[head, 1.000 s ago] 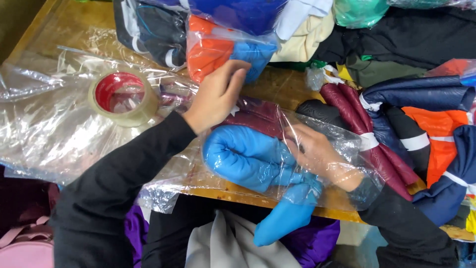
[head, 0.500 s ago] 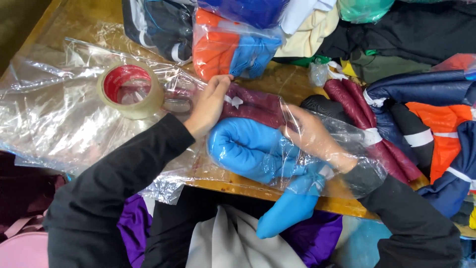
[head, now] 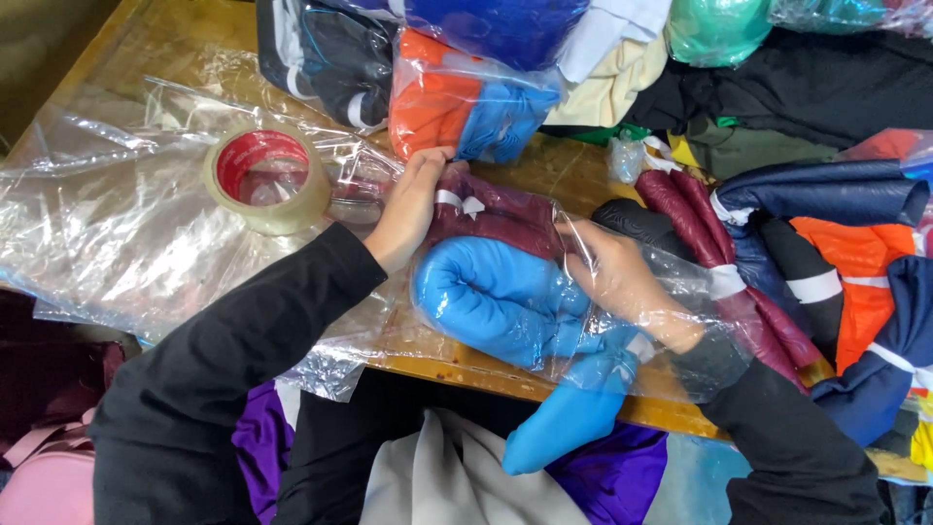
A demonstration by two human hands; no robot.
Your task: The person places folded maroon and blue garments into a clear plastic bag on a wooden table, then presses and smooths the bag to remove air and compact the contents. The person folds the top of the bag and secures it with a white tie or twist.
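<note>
- The left hand (head: 413,204) lies flat, fingers together, pressed on the far end of a folded maroon and bright blue garment (head: 496,282) that sits partly inside a clear crinkled plastic bag (head: 671,331) at the near edge of the yellowish wooden table (head: 165,39).
- The right hand (head: 622,282) is inside that bag's open mouth, seen through the film, fingers curled against the blue fabric; whether it actually pinches the cloth I cannot tell.
- A blue sleeve end (head: 569,413) of the garment hangs out over the table's near edge (towards the person's lap).
- Just left of the left hand stands a roll of clear packing tape with a red core (head: 267,180), resting on a spread of loose clear plastic bags (head: 97,224).
- Beyond the hands lies a bagged orange and blue garment (head: 466,102); to the right, a heap of rolled maroon, navy and orange garments (head: 807,253).
</note>
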